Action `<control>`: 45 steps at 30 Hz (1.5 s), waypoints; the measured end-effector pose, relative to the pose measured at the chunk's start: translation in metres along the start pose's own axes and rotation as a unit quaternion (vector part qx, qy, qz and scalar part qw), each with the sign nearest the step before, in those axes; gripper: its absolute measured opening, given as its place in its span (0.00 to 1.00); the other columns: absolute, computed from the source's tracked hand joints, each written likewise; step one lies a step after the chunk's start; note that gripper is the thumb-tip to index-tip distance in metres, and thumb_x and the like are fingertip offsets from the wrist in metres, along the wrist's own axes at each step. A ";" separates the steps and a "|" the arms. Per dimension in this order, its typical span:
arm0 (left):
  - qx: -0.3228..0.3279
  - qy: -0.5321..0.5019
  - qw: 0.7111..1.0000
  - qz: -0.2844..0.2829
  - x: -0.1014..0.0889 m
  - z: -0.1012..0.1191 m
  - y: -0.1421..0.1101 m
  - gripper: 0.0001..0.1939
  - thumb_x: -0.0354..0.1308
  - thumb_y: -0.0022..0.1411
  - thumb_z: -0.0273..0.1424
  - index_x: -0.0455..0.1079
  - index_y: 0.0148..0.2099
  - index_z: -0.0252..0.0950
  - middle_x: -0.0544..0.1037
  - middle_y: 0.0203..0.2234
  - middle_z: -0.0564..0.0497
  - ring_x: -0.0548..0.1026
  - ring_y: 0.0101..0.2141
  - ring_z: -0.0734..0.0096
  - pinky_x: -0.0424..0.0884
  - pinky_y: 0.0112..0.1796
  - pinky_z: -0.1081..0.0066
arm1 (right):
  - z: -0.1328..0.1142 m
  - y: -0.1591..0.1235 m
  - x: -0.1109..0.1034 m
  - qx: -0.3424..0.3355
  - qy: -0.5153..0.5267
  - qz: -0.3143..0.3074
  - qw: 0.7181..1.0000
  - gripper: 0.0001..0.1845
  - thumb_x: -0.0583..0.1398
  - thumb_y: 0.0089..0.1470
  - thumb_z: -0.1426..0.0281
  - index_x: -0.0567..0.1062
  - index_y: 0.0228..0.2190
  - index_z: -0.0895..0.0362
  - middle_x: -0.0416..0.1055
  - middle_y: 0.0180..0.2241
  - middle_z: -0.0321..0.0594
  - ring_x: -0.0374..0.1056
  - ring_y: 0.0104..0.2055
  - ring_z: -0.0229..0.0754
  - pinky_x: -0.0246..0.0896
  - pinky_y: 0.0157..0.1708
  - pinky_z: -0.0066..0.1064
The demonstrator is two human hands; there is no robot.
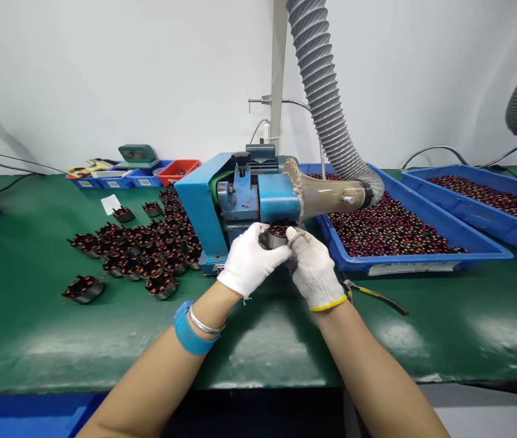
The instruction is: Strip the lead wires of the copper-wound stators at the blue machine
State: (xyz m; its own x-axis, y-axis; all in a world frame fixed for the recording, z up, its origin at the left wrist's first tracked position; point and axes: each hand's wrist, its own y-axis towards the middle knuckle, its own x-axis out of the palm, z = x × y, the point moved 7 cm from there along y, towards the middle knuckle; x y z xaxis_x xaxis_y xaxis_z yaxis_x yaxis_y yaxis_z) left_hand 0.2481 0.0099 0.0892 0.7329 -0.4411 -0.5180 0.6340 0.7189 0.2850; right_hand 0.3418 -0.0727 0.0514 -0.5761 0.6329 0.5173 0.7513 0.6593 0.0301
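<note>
Between my two gloved hands is a motor stator (278, 236), a dark metal ring with copper windings. My left hand (253, 257), in a white glove, is closed round its left side and front. At its right side, my right hand (312, 261), in a knitted glove with a yellow cuff, grips it with thumb and fingers. The stator is just below the front of a blue belt-driven machine (279, 198); whether it touches the machine is hidden. Many similar stators (142, 249) lie grouped on the green table to the left.
A grey suction hose (326, 85) comes down into the machine's nozzle. Blue trays (423, 258) of small dark red parts stand on the right. Yellow-handled pliers (377, 296) lie before them. Small blue and red bins (179, 170) sit at the back left of the green table (48, 334).
</note>
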 end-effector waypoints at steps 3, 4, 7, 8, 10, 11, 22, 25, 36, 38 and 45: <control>0.005 -0.007 1.000 0.001 0.001 0.003 0.001 0.20 0.65 0.46 0.39 0.70 0.42 0.39 0.80 0.33 0.52 0.78 0.36 0.61 0.73 0.38 0.64 | 0.001 0.001 0.000 -0.005 0.007 -0.009 1.000 0.23 0.69 0.40 0.58 0.72 0.35 0.57 0.76 0.31 0.38 0.74 0.34 0.45 0.72 0.37 0.38; 0.005 -0.015 1.000 -0.001 0.002 0.003 0.001 0.19 0.65 0.46 0.39 0.70 0.42 0.39 0.80 0.33 0.52 0.78 0.36 0.61 0.73 0.38 0.64 | 0.001 0.000 0.000 -0.007 0.005 -0.008 1.000 0.23 0.68 0.40 0.58 0.72 0.36 0.57 0.76 0.31 0.39 0.74 0.34 0.45 0.72 0.37 0.38; -0.003 -0.057 0.998 -0.013 0.004 -0.005 -0.003 0.21 0.65 0.46 0.38 0.69 0.43 0.38 0.80 0.34 0.50 0.79 0.37 0.60 0.74 0.40 0.62 | 0.000 -0.003 -0.003 -0.029 -0.032 0.015 0.999 0.24 0.68 0.39 0.57 0.72 0.36 0.57 0.76 0.33 0.40 0.74 0.36 0.46 0.72 0.40 0.40; -0.004 -0.079 0.997 -0.020 0.004 -0.009 -0.007 0.22 0.65 0.46 0.37 0.68 0.44 0.38 0.80 0.35 0.49 0.79 0.37 0.60 0.75 0.41 0.61 | -0.001 -0.006 -0.002 -0.040 -0.062 0.012 0.997 0.24 0.69 0.38 0.58 0.71 0.36 0.57 0.76 0.33 0.41 0.74 0.36 0.46 0.72 0.41 0.40; 0.007 -0.129 0.991 -0.030 0.002 -0.017 -0.015 0.26 0.65 0.45 0.34 0.66 0.48 0.36 0.79 0.39 0.46 0.78 0.41 0.60 0.74 0.46 0.60 | -0.003 -0.014 0.005 -0.068 -0.137 -0.028 0.988 0.25 0.70 0.36 0.62 0.72 0.37 0.56 0.76 0.36 0.41 0.74 0.38 0.46 0.71 0.43 0.41; 0.017 -0.152 0.988 -0.030 0.000 -0.021 -0.020 0.28 0.65 0.45 0.32 0.65 0.49 0.35 0.78 0.42 0.45 0.78 0.44 0.60 0.73 0.49 0.59 | -0.002 -0.018 0.011 -0.080 -0.174 -0.062 0.979 0.25 0.70 0.35 0.64 0.72 0.38 0.56 0.76 0.37 0.42 0.74 0.40 0.47 0.71 0.45 0.41; 0.038 -0.181 0.982 0.044 -0.025 -0.045 -0.030 0.33 0.68 0.48 0.32 0.63 0.56 0.39 0.74 0.49 0.45 0.76 0.47 0.61 0.73 0.51 0.57 | 0.027 -0.043 0.036 -0.056 -0.259 -0.219 0.939 0.39 0.68 0.41 0.62 0.67 0.55 0.54 0.70 0.54 0.44 0.66 0.56 0.53 0.63 0.57 0.45; 0.081 -0.140 0.985 0.052 -0.025 -0.046 -0.029 0.31 0.66 0.51 0.30 0.62 0.56 0.39 0.73 0.50 0.45 0.75 0.49 0.61 0.73 0.51 0.57 | 0.023 -0.044 0.031 -0.106 -0.257 -0.167 0.946 0.37 0.66 0.46 0.61 0.66 0.57 0.55 0.68 0.56 0.45 0.64 0.58 0.52 0.61 0.58 0.44; 0.111 -0.041 0.992 0.033 -0.012 -0.024 -0.041 0.24 0.64 0.48 0.28 0.60 0.47 0.39 0.75 0.40 0.49 0.78 0.40 0.66 0.75 0.44 0.64 | -0.005 -0.014 -0.011 -0.058 -0.103 0.061 0.991 0.12 0.64 0.47 0.60 0.76 0.27 0.57 0.74 0.25 0.37 0.69 0.28 0.39 0.69 0.34 0.34; 0.104 -0.038 0.992 0.053 -0.013 -0.023 -0.042 0.23 0.64 0.47 0.29 0.59 0.45 0.38 0.75 0.39 0.49 0.77 0.40 0.66 0.74 0.45 0.63 | -0.010 -0.008 -0.022 -0.075 -0.028 0.111 0.991 0.14 0.66 0.44 0.59 0.74 0.27 0.56 0.74 0.26 0.35 0.70 0.29 0.37 0.70 0.37 0.35; 0.065 -0.054 0.996 -0.007 -0.008 -0.032 -0.040 0.33 0.61 0.55 0.35 0.55 0.60 0.35 0.72 0.51 0.41 0.74 0.50 0.61 0.72 0.51 0.59 | 0.015 -0.025 0.016 0.006 -0.216 -0.070 0.974 0.42 0.74 0.26 0.64 0.72 0.47 0.56 0.73 0.46 0.45 0.72 0.46 0.49 0.68 0.50 0.42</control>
State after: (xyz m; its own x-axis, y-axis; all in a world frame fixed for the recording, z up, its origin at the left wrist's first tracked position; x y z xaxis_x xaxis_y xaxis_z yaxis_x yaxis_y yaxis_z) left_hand 0.2092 0.0018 0.0560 0.7423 -0.5104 -0.4341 0.6650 0.6407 0.3838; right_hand 0.3085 -0.0732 0.0466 -0.7565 0.6461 0.1013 0.6530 0.7548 0.0626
